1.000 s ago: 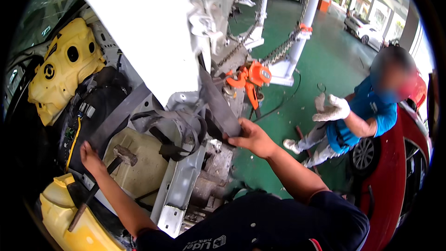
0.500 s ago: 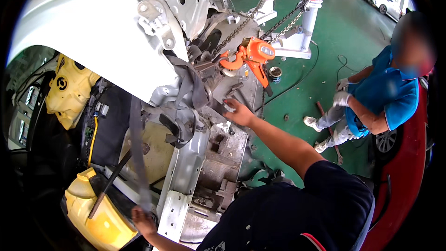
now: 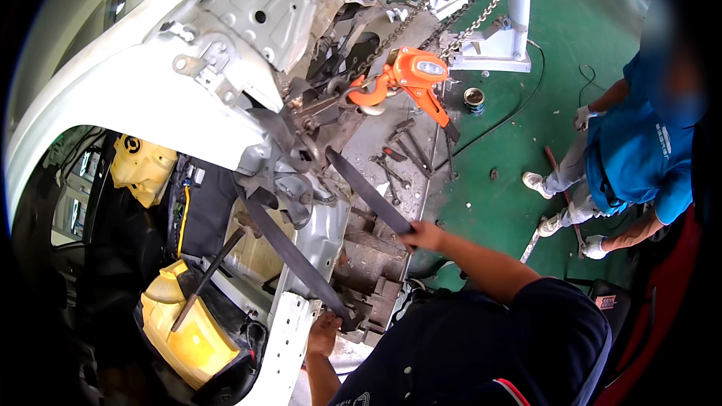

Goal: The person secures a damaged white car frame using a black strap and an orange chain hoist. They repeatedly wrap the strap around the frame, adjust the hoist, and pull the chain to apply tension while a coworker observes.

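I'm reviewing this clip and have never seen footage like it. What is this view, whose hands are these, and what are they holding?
This is one picture from a fisheye camera worn on a person's head, looking down, so straight edges bend near the rim. There is no robot. The forearms entering from below are the wearer's own.

The right hand grips one end of a dark flat strap. The left hand holds the other length of it lower down. The strap loops around bare metal at the stripped front of a white car body.

Above, an orange chain hoist hangs on chains. Hand tools lie on a grey metal surface. A second person in a blue shirt crouches on the green floor.
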A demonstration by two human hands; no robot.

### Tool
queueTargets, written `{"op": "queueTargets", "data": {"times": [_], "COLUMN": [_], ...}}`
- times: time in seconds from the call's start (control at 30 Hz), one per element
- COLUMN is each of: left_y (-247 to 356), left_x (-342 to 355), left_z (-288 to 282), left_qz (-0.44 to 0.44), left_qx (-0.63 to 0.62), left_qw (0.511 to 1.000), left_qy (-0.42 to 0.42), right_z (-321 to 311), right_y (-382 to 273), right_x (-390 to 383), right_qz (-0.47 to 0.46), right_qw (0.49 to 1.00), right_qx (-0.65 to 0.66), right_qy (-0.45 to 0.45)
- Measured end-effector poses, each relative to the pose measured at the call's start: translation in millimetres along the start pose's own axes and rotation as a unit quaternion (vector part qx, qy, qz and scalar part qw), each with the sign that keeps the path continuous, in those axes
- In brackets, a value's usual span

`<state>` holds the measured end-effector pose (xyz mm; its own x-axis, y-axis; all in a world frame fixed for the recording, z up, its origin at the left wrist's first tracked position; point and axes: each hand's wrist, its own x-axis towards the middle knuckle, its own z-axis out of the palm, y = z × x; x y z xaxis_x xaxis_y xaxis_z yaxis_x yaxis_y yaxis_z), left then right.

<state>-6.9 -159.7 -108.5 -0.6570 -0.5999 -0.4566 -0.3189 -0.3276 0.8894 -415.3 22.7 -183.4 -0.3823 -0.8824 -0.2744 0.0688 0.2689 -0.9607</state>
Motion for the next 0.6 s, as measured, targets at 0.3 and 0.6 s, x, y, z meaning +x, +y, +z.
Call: {"op": "queueTargets", "data": {"times": [0.3, 0.6], "left_y": [76, 37], "left_x": [26, -8], "left_z": [102, 182], "left_qz": [0.037, -0.009], "left_qx": [-0.213, -0.147], "left_qw": [0.975, 0.988], "left_qy": [-0.047, -0.049], "right_z": [-43, -40], "right_y": [103, 128], "right_x": [-235, -336], "right_qz": [0.203, 0.263], "right_qw": [0.975, 0.964], "right_qx": [-0.085, -0.038], "right_qy": [-0.018, 0.016]}}
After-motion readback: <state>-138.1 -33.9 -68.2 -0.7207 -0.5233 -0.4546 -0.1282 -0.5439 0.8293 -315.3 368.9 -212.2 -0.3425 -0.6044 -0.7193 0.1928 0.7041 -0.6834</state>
